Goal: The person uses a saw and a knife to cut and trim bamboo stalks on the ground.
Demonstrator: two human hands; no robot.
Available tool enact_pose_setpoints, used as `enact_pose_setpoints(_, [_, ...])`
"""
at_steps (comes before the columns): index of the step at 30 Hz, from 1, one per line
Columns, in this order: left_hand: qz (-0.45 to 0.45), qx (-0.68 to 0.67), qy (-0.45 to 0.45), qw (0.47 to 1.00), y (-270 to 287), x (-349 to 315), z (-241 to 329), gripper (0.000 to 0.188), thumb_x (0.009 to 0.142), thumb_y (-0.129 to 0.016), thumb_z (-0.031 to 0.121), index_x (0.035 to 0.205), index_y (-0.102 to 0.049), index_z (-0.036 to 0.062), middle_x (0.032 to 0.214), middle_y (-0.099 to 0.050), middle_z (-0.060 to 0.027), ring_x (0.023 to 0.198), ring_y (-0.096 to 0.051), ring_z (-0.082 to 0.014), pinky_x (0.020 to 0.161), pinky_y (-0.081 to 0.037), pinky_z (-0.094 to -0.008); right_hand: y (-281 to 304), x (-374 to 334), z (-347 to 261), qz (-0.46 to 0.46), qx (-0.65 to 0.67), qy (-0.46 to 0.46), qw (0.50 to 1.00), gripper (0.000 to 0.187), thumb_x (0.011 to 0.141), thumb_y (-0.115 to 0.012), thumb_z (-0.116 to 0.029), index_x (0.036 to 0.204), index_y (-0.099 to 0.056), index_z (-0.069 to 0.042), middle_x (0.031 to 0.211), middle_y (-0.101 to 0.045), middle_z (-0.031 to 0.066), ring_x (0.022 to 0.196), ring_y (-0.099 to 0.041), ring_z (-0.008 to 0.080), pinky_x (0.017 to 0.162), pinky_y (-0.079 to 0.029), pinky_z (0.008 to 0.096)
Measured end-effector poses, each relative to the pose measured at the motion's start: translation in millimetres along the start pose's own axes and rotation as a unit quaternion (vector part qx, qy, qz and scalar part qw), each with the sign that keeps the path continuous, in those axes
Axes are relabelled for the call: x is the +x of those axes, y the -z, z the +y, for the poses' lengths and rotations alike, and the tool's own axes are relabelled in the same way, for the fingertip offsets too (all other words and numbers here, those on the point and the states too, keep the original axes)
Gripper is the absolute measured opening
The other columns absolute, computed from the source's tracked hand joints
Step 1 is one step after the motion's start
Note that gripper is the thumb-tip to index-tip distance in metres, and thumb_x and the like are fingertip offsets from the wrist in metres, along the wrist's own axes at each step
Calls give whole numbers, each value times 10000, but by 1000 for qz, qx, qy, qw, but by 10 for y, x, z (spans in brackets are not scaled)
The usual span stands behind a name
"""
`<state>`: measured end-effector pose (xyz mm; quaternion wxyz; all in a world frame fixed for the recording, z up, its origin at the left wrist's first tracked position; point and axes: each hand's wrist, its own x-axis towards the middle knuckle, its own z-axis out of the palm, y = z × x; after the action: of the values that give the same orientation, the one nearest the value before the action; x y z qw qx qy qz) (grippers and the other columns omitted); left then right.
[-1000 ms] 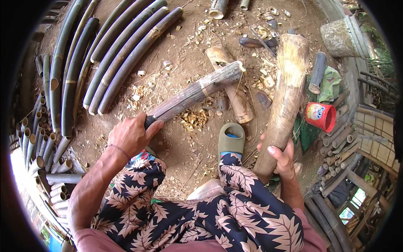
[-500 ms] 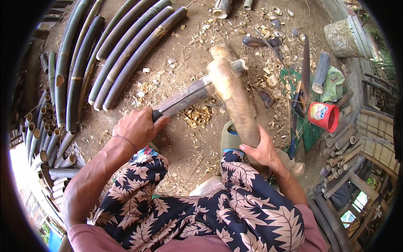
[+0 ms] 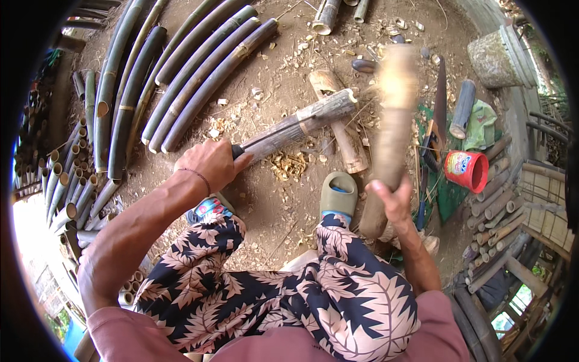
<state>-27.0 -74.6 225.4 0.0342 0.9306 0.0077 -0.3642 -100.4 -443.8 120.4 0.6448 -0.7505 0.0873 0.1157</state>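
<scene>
My left hand (image 3: 207, 163) is closed round the black handle (image 3: 237, 151) of a long, narrow-bladed knife. Its dark blade lies along a short length of bamboo (image 3: 329, 110), whose far end rests across a wooden block (image 3: 348, 148) on the ground. My right hand (image 3: 395, 202) grips a thick wooden club (image 3: 395, 127), held up to the right of the bamboo and apart from it. Motion blurs the club's upper end. How deep the blade sits in the bamboo I cannot tell.
Long bamboo poles (image 3: 220, 84) lie at the far left, with stacked cut lengths (image 3: 66, 181) nearer. On the right are a saw (image 3: 439, 102), a red tub (image 3: 466, 170), a dirty bucket (image 3: 496, 59) and piled bamboo (image 3: 491, 223). Shavings (image 3: 288, 167) litter the ground between my sandalled feet.
The club has lifted off the bamboo and swung up to the right, uncovering the block beneath. My left hand still holds the knife along the bamboo.
</scene>
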Motion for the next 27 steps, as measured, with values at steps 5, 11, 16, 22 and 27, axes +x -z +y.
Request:
enact_pose_setpoints(5, [-30,19,3,999,25,-19,110,634,969,-481,612,852,-700,29,665,-642,-153,562,-629,-254,562,-525,-453,-271,-175,376,17,22,81,996,648,774,-747,-330,1232,-514,65,1057,-638,176,909,-656,284,817,-546,396])
enact_pose_setpoints(11, [-70,47,14,996,27,-43,99,586,999,-457,567,997,-715,40,717,-660,-97,592,-642,-194,565,-551,-382,-126,-48,107,13,70,-30,997,410,846,-678,-220,1140,-569,44,875,-665,118,661,-665,222,632,-563,338])
enact_pose_setpoints(16, [-62,78,23,995,244,-42,293,609,989,-461,586,960,-730,40,787,-687,-121,662,-676,-213,613,-564,-394,-273,-156,353,52,89,80,991,420,816,-688,-237,1111,-583,43,951,-672,166,843,-690,244,760,-569,367])
enact_pose_setpoints(22, [-48,61,52,996,370,-58,395,645,983,-468,576,902,-734,-6,773,-689,-183,667,-679,-306,683,-550,-441,-36,32,184,-7,-118,65,991,611,784,-767,-269,1246,-517,44,1084,-658,177,970,-664,276,875,-537,372])
enact_pose_setpoints(27, [-34,74,22,996,346,-84,476,661,989,-455,577,866,-729,-12,754,-685,-168,652,-669,-281,663,-540,-445,-87,-134,534,60,133,54,988,436,821,-703,-185,1172,-544,18,986,-658,140,810,-680,221,725,-576,347])
